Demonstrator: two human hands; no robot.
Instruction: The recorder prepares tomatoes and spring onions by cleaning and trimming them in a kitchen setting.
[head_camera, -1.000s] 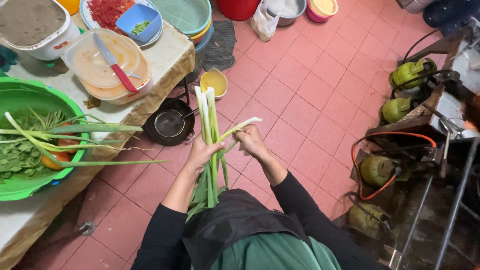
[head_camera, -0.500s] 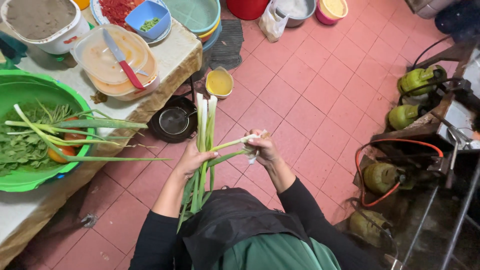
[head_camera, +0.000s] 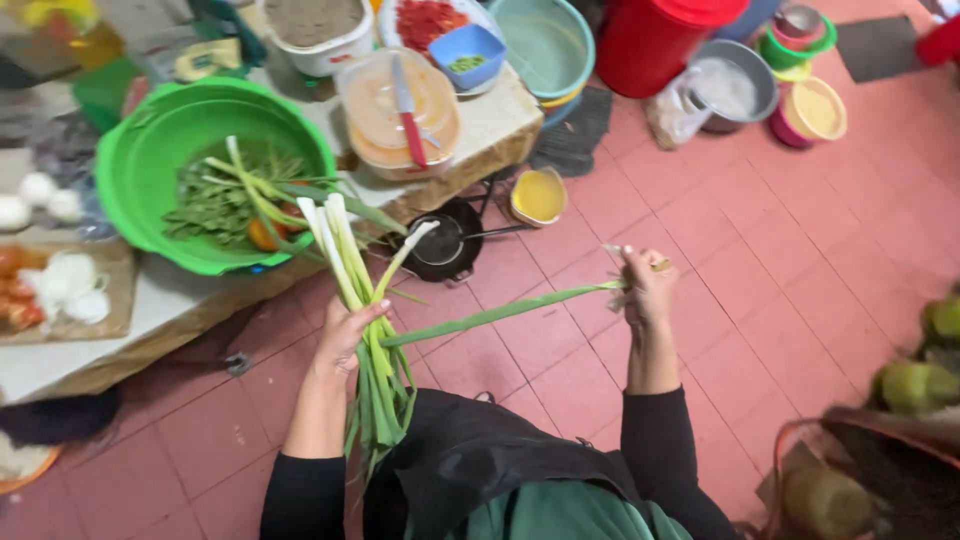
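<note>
**Outer leaf pulled clear of the scallion bunch**

Landmark for all positions: the green basin (head_camera: 150, 150) on the surface (head_camera: 180, 310).

Left of the basin, white round items (head_camera: 40, 190) lie at the surface edge; what they are cannot be told. Inside the basin are leafy greens and loose stalks.

Just right of and below the basin, your left hand (head_camera: 345, 335) has its grip closed around the scallion bunch (head_camera: 365, 330), white ends pointing up toward the basin rim and green tops hanging toward your lap.

Change noted: one long green leaf (head_camera: 500, 312) now runs nearly level from the bunch out to your right hand (head_camera: 648, 292), well right of the basin. That grip is pinched shut on the leaf's far end. Half a second ago your right hand sat close beside the bunch with only a short strip between the two; one second ago both hands were almost touching at the stalks. In my judgement the leaf is largely stripped but not yet free, since its near end meets the bunch at your left hand.

Also changed: the view has swung, so the basin sits nearer the centre.

Further right of the basin, on the floor: a black pan (head_camera: 445, 245) and a small yellow bowl (head_camera: 540, 195).
</note>
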